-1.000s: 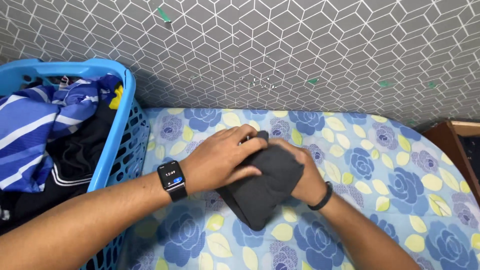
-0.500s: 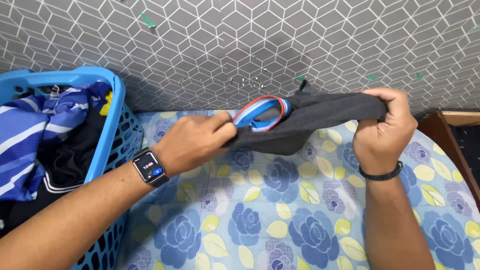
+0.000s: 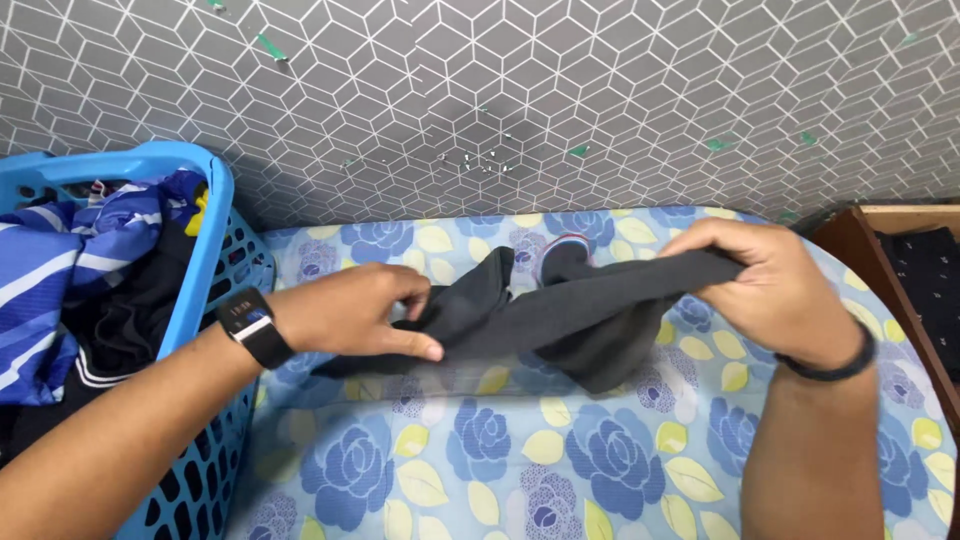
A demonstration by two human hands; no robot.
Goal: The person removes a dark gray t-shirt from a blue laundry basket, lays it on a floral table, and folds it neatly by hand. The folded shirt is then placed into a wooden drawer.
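A dark grey garment (image 3: 560, 320) is stretched between my two hands, low over the blue floral surface (image 3: 520, 460). My left hand (image 3: 355, 310), with a black watch on its wrist, pinches the garment's left end. My right hand (image 3: 785, 285), a black band on its wrist, grips the right end a little higher. A bit of the garment's striped waistband shows behind the cloth near the wall. The garment's middle sags down onto the surface.
A blue plastic laundry basket (image 3: 215, 200) stands at the left, filled with blue striped and black clothes (image 3: 70, 290). A grey wall with a cube pattern (image 3: 520, 100) rises behind the surface. A brown wooden edge (image 3: 860, 250) with dark cloth beside it sits at the right.
The folded-up garment was lifted and pulled open between my hands. Now it has come down lower toward the surface, and the striped waistband is mostly hidden.
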